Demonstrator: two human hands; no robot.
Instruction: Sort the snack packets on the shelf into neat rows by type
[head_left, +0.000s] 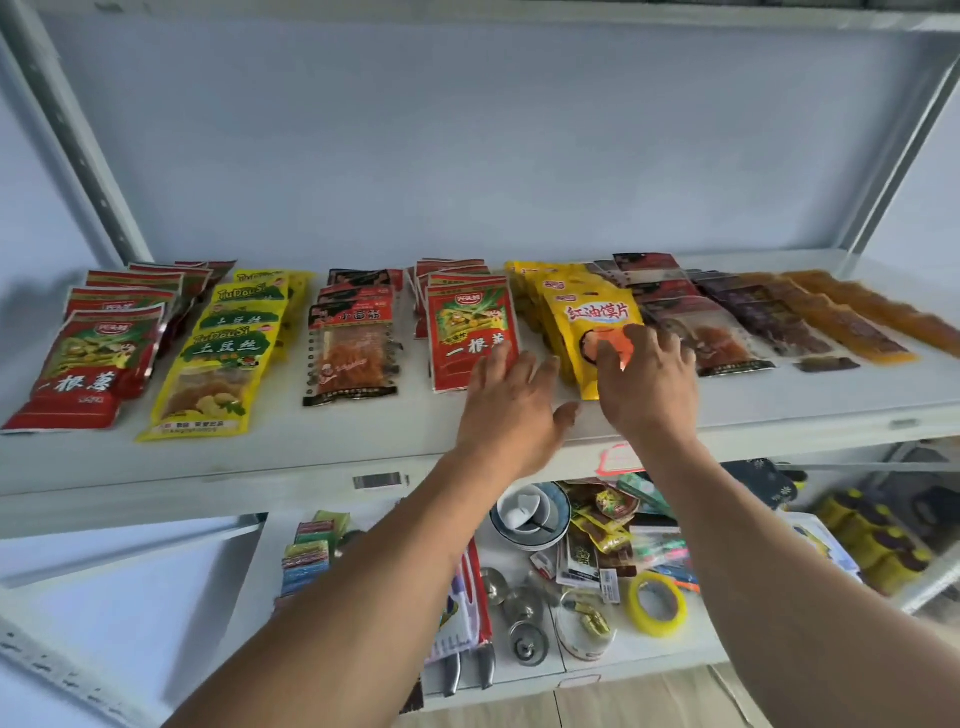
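Snack packets lie in overlapping rows on the white shelf (311, 457). From the left: red packets (83, 374), yellow potato packets (218, 374), clear-fronted red-strip packets (353, 353), a second row of red packets (467, 332), yellow packets (587, 322), then dark clear packets (711, 332), purple packets (769, 317) and orange strips (872, 322). My left hand (514, 410) lies flat with straight fingers on the lower right corner of the front red packet. My right hand (644, 384) rests with spread fingers on the front yellow packet.
The lower shelf (519, 675) holds a bowl (530, 514), loose snack packets (602, 525), a yellow tape roll (657, 603), metal lids, sponges (306, 556) and knives. Yellow bottles (878, 551) stand at the lower right. Slanted shelf posts frame both sides.
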